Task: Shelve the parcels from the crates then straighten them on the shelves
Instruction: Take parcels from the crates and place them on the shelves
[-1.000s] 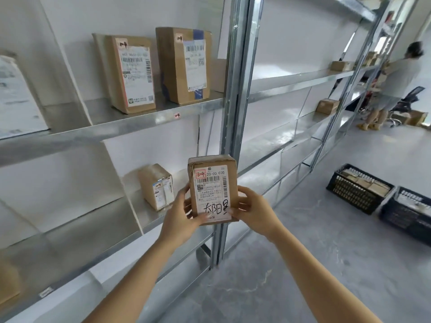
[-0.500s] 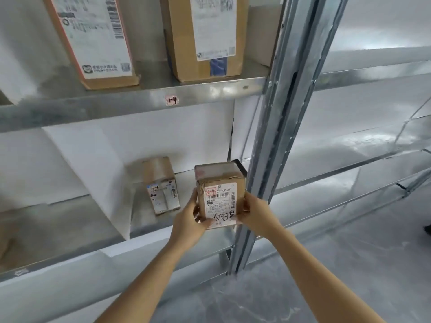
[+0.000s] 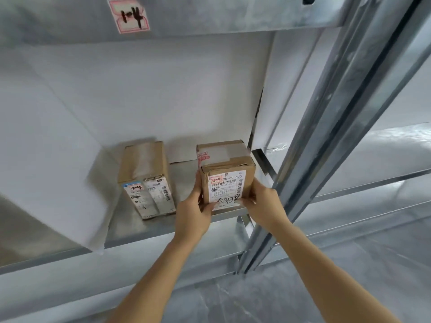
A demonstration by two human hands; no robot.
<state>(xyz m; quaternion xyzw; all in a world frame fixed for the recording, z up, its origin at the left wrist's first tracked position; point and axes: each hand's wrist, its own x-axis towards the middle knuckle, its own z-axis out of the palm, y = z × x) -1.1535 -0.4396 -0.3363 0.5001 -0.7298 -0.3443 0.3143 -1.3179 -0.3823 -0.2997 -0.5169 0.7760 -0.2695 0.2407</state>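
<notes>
A small brown cardboard parcel [image 3: 227,176] with a white shipping label facing me stands on the metal shelf [image 3: 161,231], near its right end. My left hand [image 3: 192,213] grips its left side and lower corner. My right hand [image 3: 264,203] grips its right side, thumb on the label's lower edge. A second brown parcel [image 3: 147,178] with labels on its front stands on the same shelf, a short gap to the left.
A steel upright post [image 3: 326,145] rises just right of the held parcel. A white divider panel [image 3: 53,164] slants down at the left of the bay. The shelf above carries a pink tag [image 3: 129,15]. Grey floor [image 3: 233,299] lies below.
Both hands have carried the parcel forward from in front of the rack onto the shelf, right of the other parcel. My view has closed in on this bay.
</notes>
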